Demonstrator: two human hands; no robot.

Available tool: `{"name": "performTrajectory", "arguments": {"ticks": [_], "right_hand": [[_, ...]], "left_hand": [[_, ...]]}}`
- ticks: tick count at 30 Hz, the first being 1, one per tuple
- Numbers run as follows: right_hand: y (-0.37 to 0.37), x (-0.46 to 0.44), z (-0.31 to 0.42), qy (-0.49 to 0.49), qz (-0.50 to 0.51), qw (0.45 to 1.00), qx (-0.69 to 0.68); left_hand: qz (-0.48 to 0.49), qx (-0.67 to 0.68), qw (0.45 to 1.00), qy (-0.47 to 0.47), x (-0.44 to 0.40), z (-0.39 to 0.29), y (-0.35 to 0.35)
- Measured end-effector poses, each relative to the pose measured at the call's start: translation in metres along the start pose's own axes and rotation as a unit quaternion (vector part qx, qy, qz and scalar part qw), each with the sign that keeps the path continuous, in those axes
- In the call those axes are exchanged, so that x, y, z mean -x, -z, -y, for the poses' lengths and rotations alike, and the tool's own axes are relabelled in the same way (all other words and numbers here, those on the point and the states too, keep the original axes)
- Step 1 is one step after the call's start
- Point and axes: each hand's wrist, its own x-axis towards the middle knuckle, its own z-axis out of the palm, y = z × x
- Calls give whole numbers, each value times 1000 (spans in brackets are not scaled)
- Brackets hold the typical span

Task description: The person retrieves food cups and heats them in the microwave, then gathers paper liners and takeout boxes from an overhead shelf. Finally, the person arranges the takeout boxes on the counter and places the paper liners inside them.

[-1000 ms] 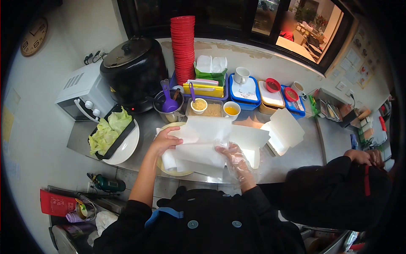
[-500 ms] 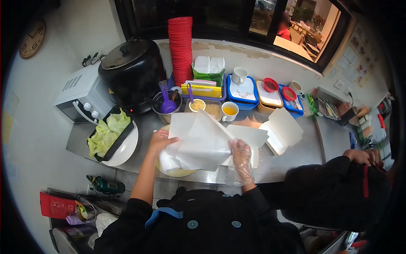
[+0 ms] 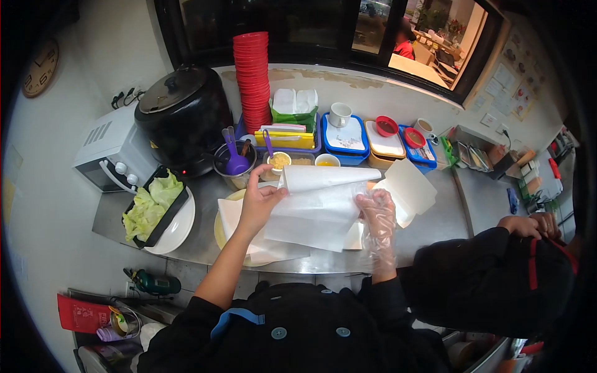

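A translucent white sheet of wrapping paper (image 3: 314,217) hangs between my hands, its upper edge curled over. My bare left hand (image 3: 260,202) pinches it at the upper left. At the right edge, my right hand (image 3: 378,217), in a clear plastic glove, grips it. Underneath, a pale yellow round plate (image 3: 219,233) bears more white paper (image 3: 231,211). An open white cardboard box (image 3: 407,193) stands just beyond my right hand, partly covered by the sheet. Behind the sheet are a cup of chopped yellow food (image 3: 279,161) and a mug of yellow liquid (image 3: 328,160).
Lettuce in a black tray (image 3: 152,208) rests on a white plate (image 3: 180,233) at left, near a microwave (image 3: 112,155) and black pot (image 3: 183,118). Red bowls (image 3: 252,81) are stacked behind. Blue-lidded containers (image 3: 344,138) line the back. A co-worker's black sleeve (image 3: 472,273) is at right.
The sheet has moved right and up, away from the plate, and its top edge is now curled over. My left hand has risen and moved right; the paper on the plate shows more.
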Motion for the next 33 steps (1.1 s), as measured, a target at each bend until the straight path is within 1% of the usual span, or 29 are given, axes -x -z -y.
{"name": "performTrajectory", "arguments": {"ticks": [1,3,4,5,6,7,8,9,11,12,14,15,16,17,18,19,21,22,24,25,27,28,29,30,31,32,33], "right_hand": [[5,0,-4,2,-1,1000,0],[14,1,-6,44,6,996,73],[14,2,-5,45,4,996,72],[14,2,-4,84,33,993,75],[12,3,-1,124,61,987,77],[13,3,5,125,58,988,76],[16,3,12,49,91,988,112],[18,4,18,-28,124,981,147],[18,7,23,-10,129,976,173],[18,8,25,7,136,971,198],[15,14,34,-1,158,969,188],[14,16,37,-9,179,968,178],[14,15,34,-9,180,967,178],[16,13,30,25,177,964,195],[17,11,26,60,174,960,213],[19,10,22,61,174,960,213],[20,10,18,109,127,960,223],[20,11,21,112,126,960,224],[20,14,30,182,97,913,351],[21,13,31,186,95,912,352],[23,14,33,206,76,897,383],[24,16,33,210,74,896,383],[25,17,33,197,64,927,312],[26,16,34,184,56,952,238],[27,15,37,192,54,951,236],[29,14,42,238,50,907,344],[33,15,45,275,44,850,447]], "left_hand": [[13,-2,1000,-7,-3,2,1],[27,-3,1000,-13,-6,0,1],[54,-39,998,1,-5,-4,0],[81,-75,994,16,-4,-7,0],[84,-76,993,16,-4,-6,1],[107,-29,991,69,-3,-4,2],[129,19,984,122,-3,-3,2],[131,20,984,122,-2,-7,0],[129,-30,986,106,1,-16,-3],[128,-30,986,106,0,-17,-2],[142,-73,974,163,-3,-19,3],[140,-73,974,163,-3,-19,2],[149,-57,978,132,-3,-17,0],[159,-41,981,102,-3,-16,-1],[159,-41,981,102,-1,-18,-2],[171,-57,978,100,1,-23,-3],[185,-73,976,95,3,-26,-3],[202,-114,969,83,3,-26,-3],[224,-176,957,44,5,-29,-8],[226,-176,957,40,6,-33,-12],[214,-293,930,-58,10,-43,-23],[202,-288,936,-14,9,-43,-26],[203,-288,936,-22,7,-41,-26],[161,-297,941,-18,3,-43,-28],[120,-304,945,-13,-1,-46,-29],[100,-294,951,-7,-4,-51,-33],[102,-294,950,-12,-5,-59,-39]]}}
